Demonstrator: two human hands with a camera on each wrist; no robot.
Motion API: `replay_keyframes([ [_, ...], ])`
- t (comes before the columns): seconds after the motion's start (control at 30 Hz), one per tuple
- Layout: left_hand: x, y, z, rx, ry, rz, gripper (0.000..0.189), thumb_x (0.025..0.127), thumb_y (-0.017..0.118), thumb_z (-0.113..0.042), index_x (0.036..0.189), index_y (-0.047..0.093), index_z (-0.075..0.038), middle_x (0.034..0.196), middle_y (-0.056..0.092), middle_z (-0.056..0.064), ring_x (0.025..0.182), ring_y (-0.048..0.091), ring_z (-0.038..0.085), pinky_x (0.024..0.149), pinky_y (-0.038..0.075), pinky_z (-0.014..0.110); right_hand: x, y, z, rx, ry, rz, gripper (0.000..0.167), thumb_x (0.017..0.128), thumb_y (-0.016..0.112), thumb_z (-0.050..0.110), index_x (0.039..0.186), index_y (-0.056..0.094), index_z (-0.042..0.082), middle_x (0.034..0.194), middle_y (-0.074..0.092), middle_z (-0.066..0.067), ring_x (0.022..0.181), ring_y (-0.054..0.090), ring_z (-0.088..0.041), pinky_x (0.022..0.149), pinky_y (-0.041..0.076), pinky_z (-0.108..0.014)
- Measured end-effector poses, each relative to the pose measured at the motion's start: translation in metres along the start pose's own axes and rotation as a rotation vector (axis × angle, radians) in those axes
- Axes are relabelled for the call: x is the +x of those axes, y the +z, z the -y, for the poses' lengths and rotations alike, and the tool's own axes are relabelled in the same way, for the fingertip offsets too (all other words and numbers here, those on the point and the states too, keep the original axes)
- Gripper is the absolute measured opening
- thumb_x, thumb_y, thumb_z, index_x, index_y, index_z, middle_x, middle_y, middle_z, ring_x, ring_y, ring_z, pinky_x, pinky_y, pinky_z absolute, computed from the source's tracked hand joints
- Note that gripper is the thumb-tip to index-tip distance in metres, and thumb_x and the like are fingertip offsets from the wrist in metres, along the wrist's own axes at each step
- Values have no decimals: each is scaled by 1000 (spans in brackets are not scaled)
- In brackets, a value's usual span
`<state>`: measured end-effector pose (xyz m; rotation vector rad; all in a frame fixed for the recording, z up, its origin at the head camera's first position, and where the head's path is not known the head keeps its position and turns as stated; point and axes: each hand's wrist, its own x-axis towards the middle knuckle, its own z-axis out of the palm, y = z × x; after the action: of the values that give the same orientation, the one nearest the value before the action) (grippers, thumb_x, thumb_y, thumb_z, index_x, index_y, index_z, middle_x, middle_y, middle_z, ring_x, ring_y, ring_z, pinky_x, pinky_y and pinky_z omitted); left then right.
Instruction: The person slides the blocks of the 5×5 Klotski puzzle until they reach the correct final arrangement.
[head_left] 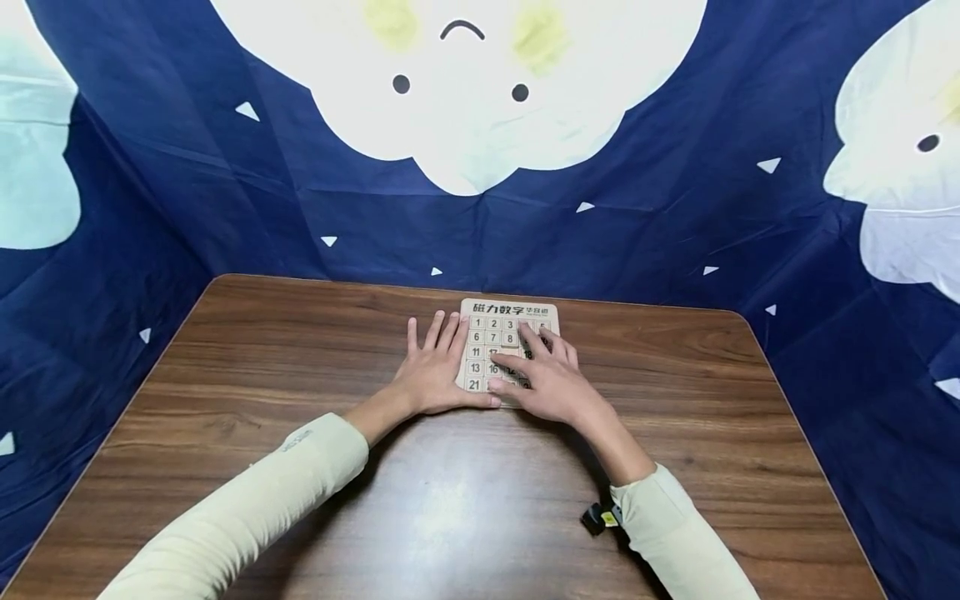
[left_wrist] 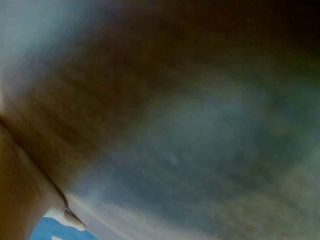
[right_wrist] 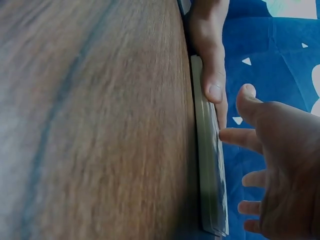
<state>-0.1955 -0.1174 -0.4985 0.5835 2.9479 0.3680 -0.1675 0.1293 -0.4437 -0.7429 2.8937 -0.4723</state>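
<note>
A beige number slide puzzle [head_left: 476, 352] lies flat on the table, with a printed heading along its far edge and rows of numbered tiles. Against its left side rests my left hand [head_left: 431, 377], fingers straight and spread, thumb lying along the near edge. My right hand [head_left: 557, 385] reaches over the right part of the puzzle and covers several tiles. In the right wrist view, one extended finger of the right hand [right_wrist: 292, 165] touches the puzzle's face [right_wrist: 220, 175], while the thumb and other fingers are lifted off. The left wrist view is mostly dark and blurred.
The brown wood-grain table [head_left: 225, 400] has rounded far corners. Behind and beside it hangs a dark blue cloth [head_left: 247, 200] with white clouds and small triangles. A small black device [head_left: 593, 519] sits at the right sleeve [head_left: 675, 525].
</note>
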Motion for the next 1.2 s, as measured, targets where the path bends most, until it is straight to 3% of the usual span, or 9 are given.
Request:
replay_keyframes([
  [0.23,-2,-3,0,-1,7,0,155,78,60,-105,182,-4,-10,191,1,17,179,-7,42,136,-18,76,-13,-7,-2,1,8,-53,49,110,65,62,138,83,26,186,30,-22,169,28,-57,133,22,-80],
  [0.67,0,-2,1,11,4,2,155,78,59,-106,182,-4,-9,191,0,17,179,-7,41,136,-18,76,-9,-3,-11,14,86,-7,55,113,61,60,162,64,34,188,22,-24,169,23,-60,132,21,-81],
  [1.0,1,0,5,10,24,-8,156,77,47,-112,182,0,-7,191,4,20,179,-4,44,135,-16,78,-17,3,0,33,13,24,53,111,61,62,160,66,40,189,21,-21,169,24,-56,132,22,-80],
  [1.2,2,1,3,4,10,6,157,75,55,-110,182,-2,-9,192,1,17,179,-8,41,135,-19,76,-22,-1,-7,26,37,1,50,112,61,61,155,70,38,187,26,-25,168,24,-61,132,18,-81],
])
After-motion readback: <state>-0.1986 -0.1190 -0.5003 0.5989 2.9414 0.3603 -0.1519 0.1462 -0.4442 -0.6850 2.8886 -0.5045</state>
